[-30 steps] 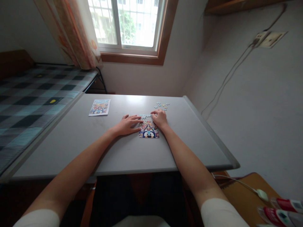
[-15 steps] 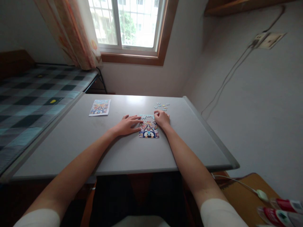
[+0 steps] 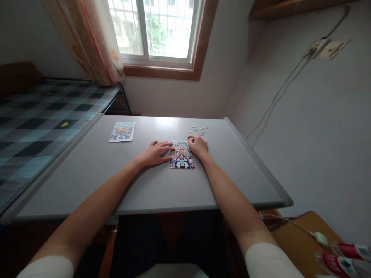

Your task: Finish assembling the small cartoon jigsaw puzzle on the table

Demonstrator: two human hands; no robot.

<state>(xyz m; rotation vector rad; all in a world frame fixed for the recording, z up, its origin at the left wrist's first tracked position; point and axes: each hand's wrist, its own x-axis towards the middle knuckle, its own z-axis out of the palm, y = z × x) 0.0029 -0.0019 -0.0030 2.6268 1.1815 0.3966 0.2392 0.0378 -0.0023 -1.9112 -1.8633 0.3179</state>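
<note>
A partly assembled jigsaw puzzle (image 3: 182, 158) with a blue cartoon dog's face lies flat on the grey table (image 3: 171, 189). A gap shows in its upper middle. My left hand (image 3: 158, 153) rests flat with fingers spread, its fingertips on the puzzle's left edge. At the upper right corner of the puzzle, my right hand (image 3: 198, 146) has its thumb and index finger curled together; whatever they pinch is too small to make out. Several loose puzzle pieces (image 3: 199, 129) are scattered just beyond that hand.
A printed picture sheet (image 3: 123, 132) with the same dog lies at the table's back left. A checked bed (image 3: 58, 112) stands left of the table. On the right, a cable (image 3: 275, 96) hangs along the wall, and bottles (image 3: 342, 264) lie by a lower wooden surface (image 3: 307, 231).
My right hand has shifted very slightly left along the puzzle's upper right corner. My left hand and the loose pieces have stayed in place.
</note>
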